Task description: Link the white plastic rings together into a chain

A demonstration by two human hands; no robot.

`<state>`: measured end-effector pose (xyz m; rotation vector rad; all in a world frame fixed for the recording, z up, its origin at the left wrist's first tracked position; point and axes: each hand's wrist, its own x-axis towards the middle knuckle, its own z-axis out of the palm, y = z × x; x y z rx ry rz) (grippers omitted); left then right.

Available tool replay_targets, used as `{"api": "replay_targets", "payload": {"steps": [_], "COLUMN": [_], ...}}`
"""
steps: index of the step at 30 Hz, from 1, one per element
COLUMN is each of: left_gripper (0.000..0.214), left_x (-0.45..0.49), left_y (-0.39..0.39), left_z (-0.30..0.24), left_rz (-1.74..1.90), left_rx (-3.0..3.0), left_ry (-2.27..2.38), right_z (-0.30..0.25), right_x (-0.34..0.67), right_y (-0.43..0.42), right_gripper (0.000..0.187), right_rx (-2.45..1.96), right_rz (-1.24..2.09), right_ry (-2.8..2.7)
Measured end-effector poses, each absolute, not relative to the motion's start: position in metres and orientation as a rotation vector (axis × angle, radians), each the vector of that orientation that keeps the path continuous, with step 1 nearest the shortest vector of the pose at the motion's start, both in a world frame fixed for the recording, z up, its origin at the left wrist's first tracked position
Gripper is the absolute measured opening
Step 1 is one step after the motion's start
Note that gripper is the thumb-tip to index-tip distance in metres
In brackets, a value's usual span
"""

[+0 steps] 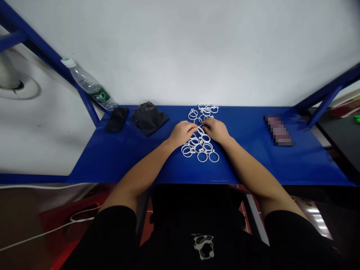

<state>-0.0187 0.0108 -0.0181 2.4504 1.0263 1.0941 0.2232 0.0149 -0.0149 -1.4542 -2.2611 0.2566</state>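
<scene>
Many white curtain rings (202, 156) with small knobs or eyelets lie in a loose pile on the blue tabletop, some overlapping. My left hand (183, 134) comes in from the left side of the pile, its fingers pinched on a white ring (200, 130) near the middle. Facing it from the right is my right hand (216, 129), with fingers curled and closed at the same spot. Its fingertips meet the rings, but the exact grip is too small to see. More rings (207, 110) lie beyond both hands, close to the wall.
On the left of the blue table (118, 157) are a crumpled black bag (149, 118), a black phone (117, 119) and a clear bottle (90, 84) with a green label. A blurred flat object (279, 130) lies to the right. Blue frame bars (326, 99) and a white wall bound the table.
</scene>
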Motion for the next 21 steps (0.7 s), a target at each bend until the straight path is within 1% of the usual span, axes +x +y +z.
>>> {"api": "replay_targets", "payload": {"steps": [4,7,9,11,14,16,19,21], "left_gripper": [0.016,0.018,0.021,0.02,0.015,0.013,0.012,0.012], "left_x": [-0.019,-0.02,-0.02,-0.021,-0.021,-0.022,-0.022,-0.021], "left_y": [0.01,0.009,0.009,0.01,0.011,0.012,0.013,0.013], "left_z": [-0.019,-0.019,-0.018,-0.019,-0.022,-0.024,-0.026,-0.026], "left_rz": [1.009,0.958,0.962,1.011,1.124,1.171,1.189,1.18], "left_rx": [2.464,2.497,2.493,2.459,2.406,2.405,2.423,2.432], "left_ry": [0.996,0.978,1.015,1.088,1.166,1.163,1.117,1.105], "right_z": [-0.016,-0.017,-0.018,-0.02,-0.02,-0.018,-0.014,-0.011], "right_x": [0.226,0.223,0.218,0.211,0.202,0.2,0.202,0.204], "right_y": [0.018,0.015,0.01,0.005,-0.002,-0.005,-0.006,-0.007], "right_gripper": [0.024,0.021,0.026,0.034,0.039,0.036,0.024,0.02], "right_rx": [-1.43,-1.312,-1.203,-1.096,-1.034,-1.06,-1.099,-1.102], "right_rz": [0.269,0.396,0.551,0.714,0.861,0.856,0.744,0.677], "right_ry": [-2.107,-1.873,-1.706,-1.592,-1.584,-1.653,-1.769,-1.834]}}
